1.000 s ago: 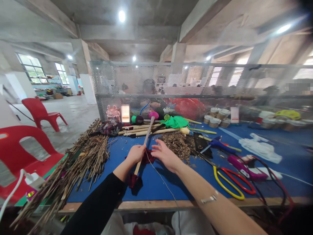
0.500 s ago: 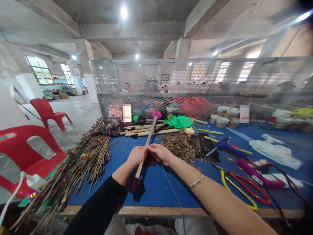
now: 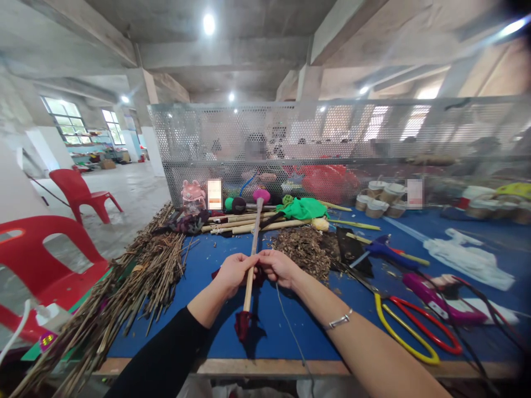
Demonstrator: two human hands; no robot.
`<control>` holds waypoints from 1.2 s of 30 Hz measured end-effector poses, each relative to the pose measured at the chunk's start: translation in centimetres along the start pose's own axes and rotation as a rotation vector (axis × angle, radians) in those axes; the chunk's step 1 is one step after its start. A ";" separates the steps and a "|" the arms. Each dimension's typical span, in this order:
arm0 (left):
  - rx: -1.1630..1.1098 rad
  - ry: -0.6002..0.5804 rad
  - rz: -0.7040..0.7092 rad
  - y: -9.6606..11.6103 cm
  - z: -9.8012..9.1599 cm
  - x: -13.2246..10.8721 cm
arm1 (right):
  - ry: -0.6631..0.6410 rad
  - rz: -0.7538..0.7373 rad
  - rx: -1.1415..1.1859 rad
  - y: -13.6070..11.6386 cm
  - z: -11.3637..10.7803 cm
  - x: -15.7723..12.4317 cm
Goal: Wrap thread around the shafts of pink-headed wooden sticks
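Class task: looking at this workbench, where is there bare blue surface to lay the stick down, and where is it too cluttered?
Bare blue table lies between the twig pile and the scissors, along the near edge. Crowded: far strip of sticks, chip heap, right side with cables.

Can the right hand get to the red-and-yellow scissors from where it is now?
Probably yes. The scissors lie open on the blue table to the right hand's own side, with bare surface between them. But that hand is pinching the stick and would have to let go first.
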State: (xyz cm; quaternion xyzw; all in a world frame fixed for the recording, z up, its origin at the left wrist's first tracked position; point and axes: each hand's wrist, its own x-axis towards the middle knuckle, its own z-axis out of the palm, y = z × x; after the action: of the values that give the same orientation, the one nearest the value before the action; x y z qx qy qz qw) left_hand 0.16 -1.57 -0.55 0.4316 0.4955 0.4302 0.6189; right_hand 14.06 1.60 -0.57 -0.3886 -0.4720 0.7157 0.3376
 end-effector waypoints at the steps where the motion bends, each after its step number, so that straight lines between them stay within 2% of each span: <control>1: -0.072 -0.039 -0.017 0.1 0.1 -0.1 | -0.029 0.016 0.022 -0.1 0.0 -0.1; 4: -0.231 -0.141 -0.079 0.5 0.3 -0.5 | -0.118 0.039 0.052 -0.2 -0.2 -0.2; 6: -0.236 -0.184 -0.119 0.7 0.2 -0.7 | -0.117 0.020 0.040 0.0 -0.1 -0.1; 8: -0.127 -0.184 -0.125 0.6 0.1 -0.7 | -0.060 -0.020 0.016 0.3 0.1 0.0; 11: 0.133 -0.122 -0.046 0.2 -0.2 -0.6 | 0.020 -0.059 -0.028 0.9 0.5 0.3; 13: 0.207 -0.104 0.001 0.1 -0.3 -0.6 | 0.017 -0.047 -0.046 1.0 0.4 0.5; 15: 0.155 -0.138 -0.026 0.4 -0.4 -0.8 | -0.057 -0.013 -0.027 0.7 0.1 0.4; 18: -0.007 -0.255 -0.131 1.2 -0.4 -1.2 | -0.207 0.011 0.027 0.1 -0.8 0.2; 21: -0.026 -0.309 -0.165 1.5 -0.4 -1.4 | -0.250 0.006 0.010 -0.1 -1.2 0.2; 23: 0.099 -0.264 -0.132 1.0 -0.4 -1.2 | -0.193 -0.001 -0.015 0.3 -1.0 0.3; 26: 0.354 -0.085 0.011 0.0 -0.7 -0.6 | -0.064 -0.015 -0.062 1.0 -0.6 0.8; 28: 0.423 -0.012 0.089 -0.3 -0.9 -0.3 | -0.018 -0.023 -0.084 1.2 -0.5 1.0; 30: 0.362 -0.062 0.086 -0.1 -0.9 -0.3 | -0.045 -0.021 -0.065 1.0 -0.5 1.0; 34: 0.040 -0.250 -0.048 1.0 -0.3 -1.0 | -0.174 -0.024 0.020 0.1 -0.6 0.5; 36: -0.027 -0.276 -0.109 1.2 -0.1 -1.2 | -0.150 -0.041 0.010 0.1 -0.4 0.4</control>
State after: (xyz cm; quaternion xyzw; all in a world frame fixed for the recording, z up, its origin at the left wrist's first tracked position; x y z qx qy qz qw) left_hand -0.25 -2.42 0.85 0.4508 0.4224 0.3390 0.7095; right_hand 14.22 2.05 -0.80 -0.3224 -0.5002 0.7382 0.3177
